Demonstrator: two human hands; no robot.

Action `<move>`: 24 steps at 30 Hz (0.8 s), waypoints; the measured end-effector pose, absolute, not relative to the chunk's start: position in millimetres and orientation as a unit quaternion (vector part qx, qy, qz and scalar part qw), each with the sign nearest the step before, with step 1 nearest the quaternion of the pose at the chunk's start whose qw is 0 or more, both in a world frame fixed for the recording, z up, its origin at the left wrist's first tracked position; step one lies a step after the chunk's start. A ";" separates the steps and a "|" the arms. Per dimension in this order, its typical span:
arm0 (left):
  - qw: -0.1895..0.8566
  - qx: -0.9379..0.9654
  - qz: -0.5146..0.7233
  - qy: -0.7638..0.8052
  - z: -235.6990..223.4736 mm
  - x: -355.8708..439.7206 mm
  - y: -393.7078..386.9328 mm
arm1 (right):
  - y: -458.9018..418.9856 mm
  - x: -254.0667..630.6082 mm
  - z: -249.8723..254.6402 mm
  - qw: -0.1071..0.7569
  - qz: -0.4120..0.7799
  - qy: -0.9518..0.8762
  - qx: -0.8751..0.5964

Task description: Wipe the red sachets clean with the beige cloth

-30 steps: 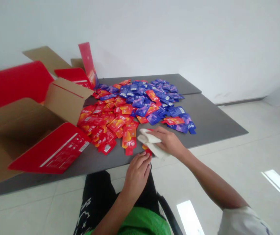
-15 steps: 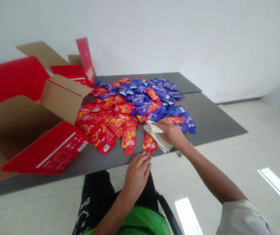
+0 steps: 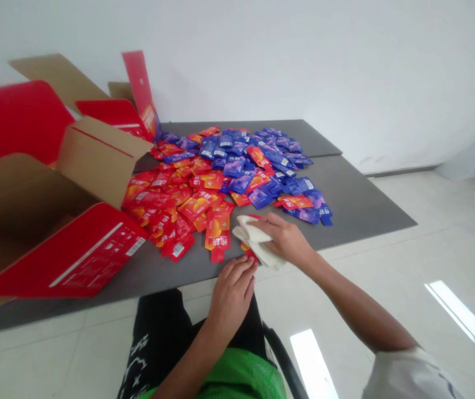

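My right hand [image 3: 285, 238] grips a folded cream cloth [image 3: 254, 235], which lies over most of a red and orange sachet [image 3: 246, 249] at the table's front edge. Only bits of that sachet show beneath the cloth. My left hand [image 3: 233, 288] holds the sachet's near end against the edge with its fingertips; the thumb is hidden. Just left, another red sachet [image 3: 218, 230] lies face up with its narrow end toward me. Behind both hands spreads a heap of red sachets [image 3: 198, 204] and purple-blue sachets [image 3: 234, 166].
Open red cardboard boxes [image 3: 67, 249] with raised flaps stand on the left of the grey table [image 3: 357, 194]. A white wall [image 3: 304, 61] rises behind it. Below are my legs in dark trousers and a pale tiled floor [image 3: 387, 310].
My right hand has drawn the cloth left and slightly toward me, so it covers more of the sachet. My left hand stays at the sachet's near end. The view has shifted a little.
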State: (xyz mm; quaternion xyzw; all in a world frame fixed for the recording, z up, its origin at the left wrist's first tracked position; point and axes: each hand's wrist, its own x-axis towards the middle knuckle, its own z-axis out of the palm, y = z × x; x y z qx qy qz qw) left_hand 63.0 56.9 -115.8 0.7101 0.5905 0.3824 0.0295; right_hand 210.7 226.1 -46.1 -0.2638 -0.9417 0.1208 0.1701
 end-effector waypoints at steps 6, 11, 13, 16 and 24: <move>0.034 0.710 0.382 0.591 -116.2 62.2 58.1 | 238.4 205.9 -54.5 0.138 0.140 -0.943 -0.268; 0.037 0.709 0.386 0.589 -114.9 61.6 58.2 | 270.3 206.4 -47.5 0.179 0.080 -0.925 -0.324; 0.038 0.710 0.386 0.587 -115.4 62.2 58.0 | 251.7 209.9 -47.9 0.197 0.114 -0.932 -0.282; 0.036 0.706 0.394 0.588 -117.3 62.8 57.9 | 219.2 212.9 -54.5 0.160 0.167 -0.945 -0.230; 0.055 0.708 0.389 0.587 -117.1 61.4 57.2 | 265.7 200.6 -51.8 0.154 0.080 -0.933 -0.316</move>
